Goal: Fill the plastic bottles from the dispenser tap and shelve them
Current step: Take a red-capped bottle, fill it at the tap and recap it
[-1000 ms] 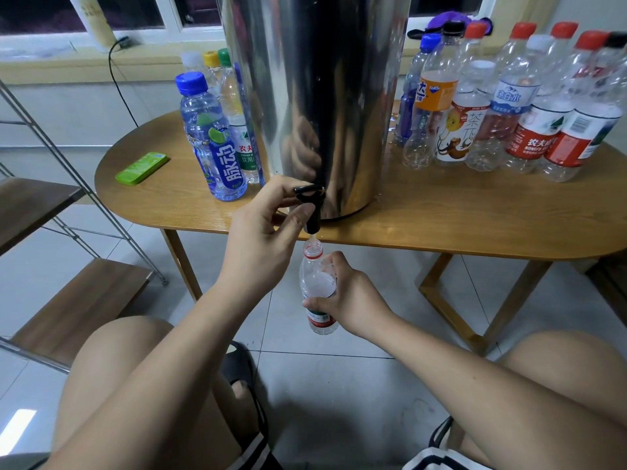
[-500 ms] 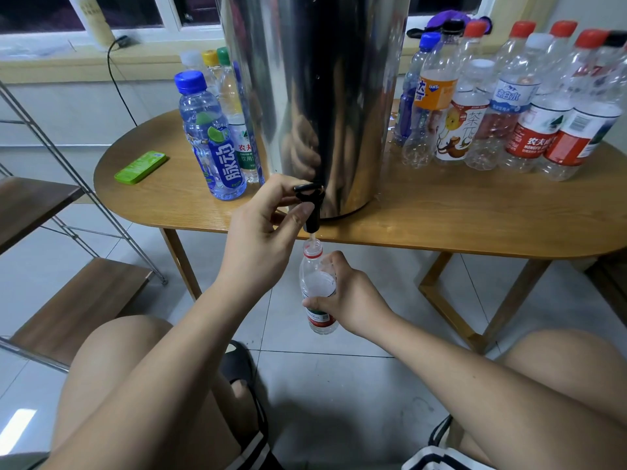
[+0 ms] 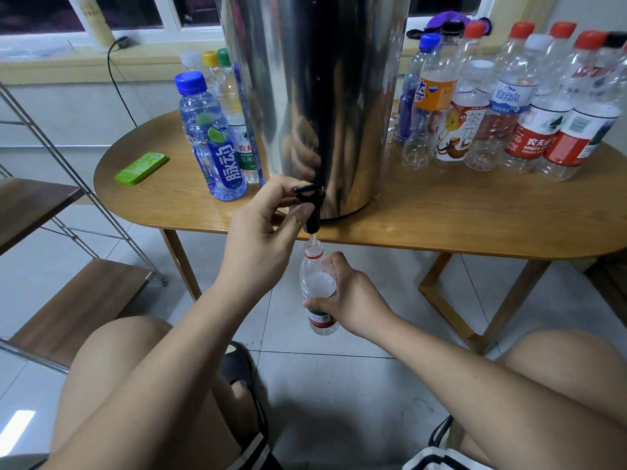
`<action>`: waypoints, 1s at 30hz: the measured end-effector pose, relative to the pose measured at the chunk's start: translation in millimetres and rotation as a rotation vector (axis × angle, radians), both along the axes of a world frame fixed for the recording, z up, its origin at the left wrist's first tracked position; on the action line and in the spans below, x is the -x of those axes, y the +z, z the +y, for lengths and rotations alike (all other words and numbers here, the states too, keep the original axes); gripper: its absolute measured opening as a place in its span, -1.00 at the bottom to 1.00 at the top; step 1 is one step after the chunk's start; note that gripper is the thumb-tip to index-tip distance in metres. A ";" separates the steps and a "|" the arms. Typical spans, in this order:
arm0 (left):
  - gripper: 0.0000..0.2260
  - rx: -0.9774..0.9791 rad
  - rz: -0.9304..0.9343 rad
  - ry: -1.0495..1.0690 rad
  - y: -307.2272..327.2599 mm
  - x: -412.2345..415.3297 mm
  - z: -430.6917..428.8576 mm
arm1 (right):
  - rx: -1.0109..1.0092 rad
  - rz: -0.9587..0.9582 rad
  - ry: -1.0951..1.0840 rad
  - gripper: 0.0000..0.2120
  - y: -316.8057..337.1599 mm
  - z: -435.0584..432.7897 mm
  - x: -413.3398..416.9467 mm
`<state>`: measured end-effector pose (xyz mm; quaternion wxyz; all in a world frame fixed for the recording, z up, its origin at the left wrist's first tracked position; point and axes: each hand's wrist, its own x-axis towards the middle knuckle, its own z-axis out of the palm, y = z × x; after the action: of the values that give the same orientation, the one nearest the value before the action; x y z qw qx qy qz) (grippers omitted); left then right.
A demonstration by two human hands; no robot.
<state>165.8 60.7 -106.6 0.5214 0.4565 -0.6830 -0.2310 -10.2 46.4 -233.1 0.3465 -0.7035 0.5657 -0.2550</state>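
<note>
Bottle (image 3: 316,287) catching water from tap (image 3: 312,212) | right hand (image 3: 354,300) fingers clamp it | left hand (image 3: 261,232) fingers pinch tap

Home room: wooden table (image 3: 441,218), tiled floor (image 3: 339,385).

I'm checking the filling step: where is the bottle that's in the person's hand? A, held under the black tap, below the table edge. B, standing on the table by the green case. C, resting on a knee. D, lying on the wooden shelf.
A: the right hand grips the bottle with its open neck just under the tap, which the left hand pinches.
</note>
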 end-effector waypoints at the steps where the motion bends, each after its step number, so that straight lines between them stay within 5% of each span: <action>1: -0.85 0.001 0.001 0.000 0.1 -0.1 -0.1 | -0.001 0.001 -0.002 -0.34 -0.2 -0.3 -0.1; 30: -0.87 0.010 0.004 -0.010 0.4 0.1 0.7 | -0.020 0.006 -0.004 -0.33 1.6 0.5 -0.6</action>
<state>165.7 61.4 -106.3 0.5239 0.4497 -0.6855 -0.2311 -9.6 46.8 -231.5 0.3513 -0.6997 0.5705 -0.2479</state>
